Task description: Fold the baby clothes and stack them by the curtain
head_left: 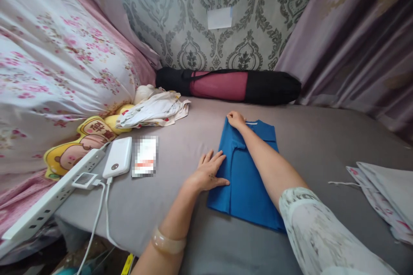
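Observation:
A blue shirt lies on the grey sheet, partly folded, with its left side turned inward as a long strip. At the far end shows its neckline with a small white label. My left hand rests with spread fingers on the strip's left edge. Across the shirt reaches my right arm, and my right hand has its fingers closed on the cloth at the far left corner. The right forearm and its sleeve cover part of the shirt's right side.
Left stand a white power strip, a power bank with cables and a blurred flat item. Folded clothes and yellow plush toys lie behind them. A black-and-pink long bag lines the wall; more folded cloth lies right.

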The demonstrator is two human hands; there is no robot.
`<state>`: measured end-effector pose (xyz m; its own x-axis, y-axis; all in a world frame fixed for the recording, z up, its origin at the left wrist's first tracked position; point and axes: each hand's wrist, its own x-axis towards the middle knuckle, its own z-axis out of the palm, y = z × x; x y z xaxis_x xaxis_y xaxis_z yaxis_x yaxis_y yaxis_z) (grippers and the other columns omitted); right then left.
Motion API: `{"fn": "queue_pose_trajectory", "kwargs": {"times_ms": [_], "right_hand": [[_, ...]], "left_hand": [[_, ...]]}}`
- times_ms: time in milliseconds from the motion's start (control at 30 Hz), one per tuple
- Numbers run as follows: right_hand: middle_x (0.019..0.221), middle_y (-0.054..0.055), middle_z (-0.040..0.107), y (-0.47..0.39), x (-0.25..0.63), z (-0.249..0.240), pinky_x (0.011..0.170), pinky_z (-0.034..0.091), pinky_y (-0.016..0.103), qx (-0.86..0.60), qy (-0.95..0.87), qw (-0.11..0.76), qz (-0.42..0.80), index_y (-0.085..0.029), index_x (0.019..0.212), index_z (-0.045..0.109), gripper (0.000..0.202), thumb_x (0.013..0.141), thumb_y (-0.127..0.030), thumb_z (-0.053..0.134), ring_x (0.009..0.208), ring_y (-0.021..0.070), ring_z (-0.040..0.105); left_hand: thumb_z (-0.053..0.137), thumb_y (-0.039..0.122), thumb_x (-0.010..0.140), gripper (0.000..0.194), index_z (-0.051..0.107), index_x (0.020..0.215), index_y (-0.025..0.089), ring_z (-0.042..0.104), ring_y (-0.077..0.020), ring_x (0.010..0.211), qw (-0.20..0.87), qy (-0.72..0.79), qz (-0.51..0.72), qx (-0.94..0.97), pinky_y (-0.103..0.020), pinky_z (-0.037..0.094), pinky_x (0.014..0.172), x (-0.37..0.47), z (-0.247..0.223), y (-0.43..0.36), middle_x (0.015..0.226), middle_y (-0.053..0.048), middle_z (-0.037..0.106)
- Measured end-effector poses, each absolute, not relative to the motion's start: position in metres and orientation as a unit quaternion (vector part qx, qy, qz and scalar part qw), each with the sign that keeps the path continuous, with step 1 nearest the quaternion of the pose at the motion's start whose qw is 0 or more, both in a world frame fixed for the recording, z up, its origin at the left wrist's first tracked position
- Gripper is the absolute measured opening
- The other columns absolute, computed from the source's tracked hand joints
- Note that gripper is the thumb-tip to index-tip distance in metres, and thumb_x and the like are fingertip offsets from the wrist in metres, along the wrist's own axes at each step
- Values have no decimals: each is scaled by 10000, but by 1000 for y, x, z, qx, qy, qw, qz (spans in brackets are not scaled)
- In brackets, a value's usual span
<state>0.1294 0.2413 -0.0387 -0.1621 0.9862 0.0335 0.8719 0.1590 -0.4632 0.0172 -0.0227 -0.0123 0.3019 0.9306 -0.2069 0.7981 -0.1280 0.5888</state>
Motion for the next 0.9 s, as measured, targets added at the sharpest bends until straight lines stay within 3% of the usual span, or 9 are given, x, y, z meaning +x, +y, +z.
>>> {"fn": "queue_pose_trajectory", "kwargs": {"times_ms": [133,233,367,500,633,900], "right_hand": [[1242,111,630,227,126,-46,1005,353,450,-610,-762,198,88,-219,1101,662,280,958,-313,442,1192,277,502],[1266,124,614,226,129,-39,1003,356,447,-600,-777,172,86,-207,1140,646,300,959,-310,430,1204,292,490],[1263,121,628,225,141,-21,973,394,427,-584,-792,141,107,-199,1196,626,396,994,-304,302,1161,281,545],[1462,148,473,205,146,-21,1121,247,434,-515,-844,136,59,-119,1384,483,475,1002,-289,257,1354,266,396],[1586,138,262,186,135,-37,1189,87,441,-476,-874,61,71,-53,1497,317,596,1009,-385,235,1472,253,173],[1598,117,230,185,129,-50,1195,67,430,-487,-867,62,82,-64,1512,298,621,1005,-413,220,1481,228,137]], "left_hand": [[691,538,780,915,263,1529,234,-10,-367,1485,308,580,95,748,-591,48,1184,17,-12,-23,1617,-108,160],[684,585,770,897,302,1510,251,21,-380,1482,294,585,98,750,-625,55,1171,19,-11,-24,1608,-113,199],[577,599,852,708,414,1438,237,97,-354,1484,219,590,143,764,-633,90,1168,27,-10,-25,1577,-124,293],[371,499,981,558,373,1454,202,163,-278,1484,157,564,173,792,-570,126,1191,34,-15,-26,1564,-143,313],[319,601,958,726,282,1500,120,140,-301,1481,166,570,117,796,-534,155,1195,40,-25,-25,1583,-195,222],[226,716,906,891,227,1524,74,63,-332,1484,154,587,69,792,-555,125,1188,47,-32,-26,1594,-203,139]]}}
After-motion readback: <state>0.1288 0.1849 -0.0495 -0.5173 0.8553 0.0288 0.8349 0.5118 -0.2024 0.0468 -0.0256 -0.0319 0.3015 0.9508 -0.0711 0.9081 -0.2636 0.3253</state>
